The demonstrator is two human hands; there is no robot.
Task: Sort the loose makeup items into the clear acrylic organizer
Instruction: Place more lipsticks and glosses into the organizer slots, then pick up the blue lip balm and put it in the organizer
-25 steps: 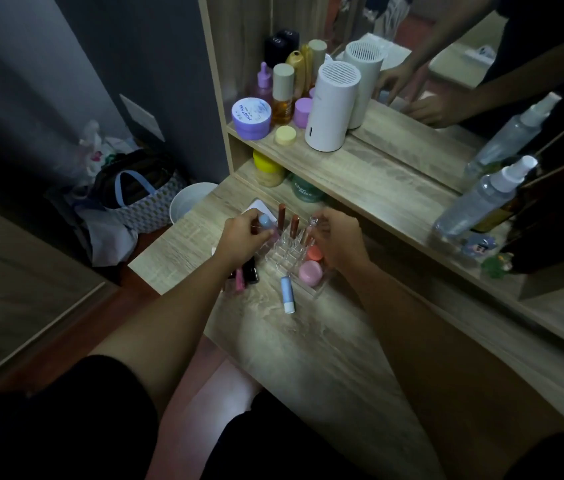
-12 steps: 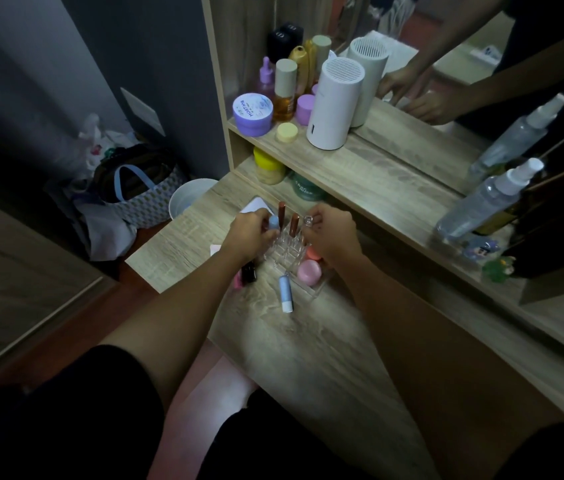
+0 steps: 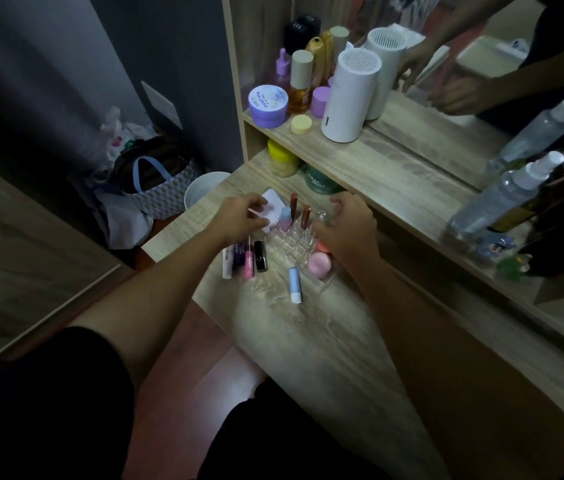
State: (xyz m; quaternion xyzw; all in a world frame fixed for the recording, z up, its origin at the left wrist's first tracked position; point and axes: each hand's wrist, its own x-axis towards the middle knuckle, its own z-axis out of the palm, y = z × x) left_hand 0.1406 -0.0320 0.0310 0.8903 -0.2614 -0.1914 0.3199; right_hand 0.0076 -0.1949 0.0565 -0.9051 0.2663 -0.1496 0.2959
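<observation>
The clear acrylic organizer (image 3: 296,239) stands on the wooden dressing table (image 3: 308,334). Two brown-red lip tubes (image 3: 305,216) and a blue-capped pink tube (image 3: 285,218) stand in its slots. A pink round jar (image 3: 318,265) and an orange one (image 3: 323,245) sit in its front part. My left hand (image 3: 239,218) hovers left of it, fingers apart around the edge of a white compact (image 3: 273,204). My right hand (image 3: 346,230) arches over the organizer's right side and holds nothing. A blue balm stick (image 3: 295,285), a black lipstick (image 3: 260,260), a pink gloss (image 3: 248,261) and a white tube (image 3: 227,263) lie loose.
The shelf above carries a white cylinder device (image 3: 350,98), a purple jar (image 3: 268,105) and several bottles. A yellow-lidded jar (image 3: 282,157) and a green jar (image 3: 318,180) sit under it. Spray bottles (image 3: 502,199) stand at right. A white bucket (image 3: 204,190) and a bag (image 3: 159,181) sit on the floor.
My left hand has let go of the blue-capped tube, which now stands in the organizer, and has drawn back to the left. My right hand has lifted slightly off the organizer.
</observation>
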